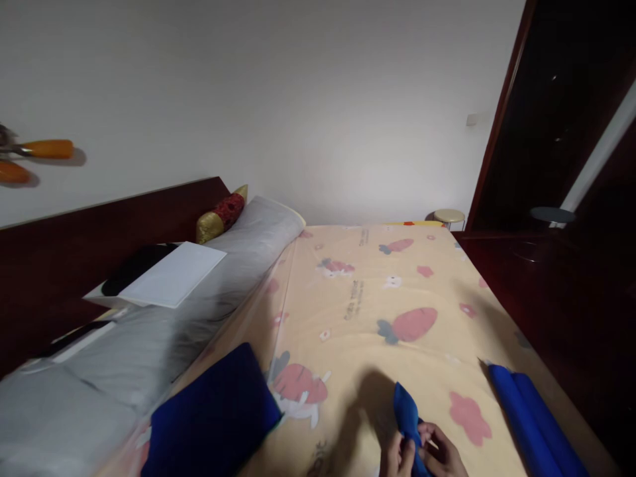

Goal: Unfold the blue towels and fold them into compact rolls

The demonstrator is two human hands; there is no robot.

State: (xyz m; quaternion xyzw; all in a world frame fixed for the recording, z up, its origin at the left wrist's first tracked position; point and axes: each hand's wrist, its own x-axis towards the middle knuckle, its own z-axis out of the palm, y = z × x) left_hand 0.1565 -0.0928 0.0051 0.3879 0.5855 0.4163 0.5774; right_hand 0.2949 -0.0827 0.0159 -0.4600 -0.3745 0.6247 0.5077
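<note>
Low in the head view, a strip of blue cloth is bunched between my two hands, its pointed end sticking up above the fingers. My left hand pinches it from the left side. From the right, my right hand closes its fingers on the same cloth. The lower part of the cloth runs out of the frame. To the left lies a flat, dark blue folded cloth on the bed. Over on the right rest two long blue rolls, side by side near the bed's edge.
A patterned sheet with carrots and rabbits covers the bed. Grey pillows, a white board and a red-and-gold cushion lie along the dark headboard. Stools stand beyond the bed's far right corner.
</note>
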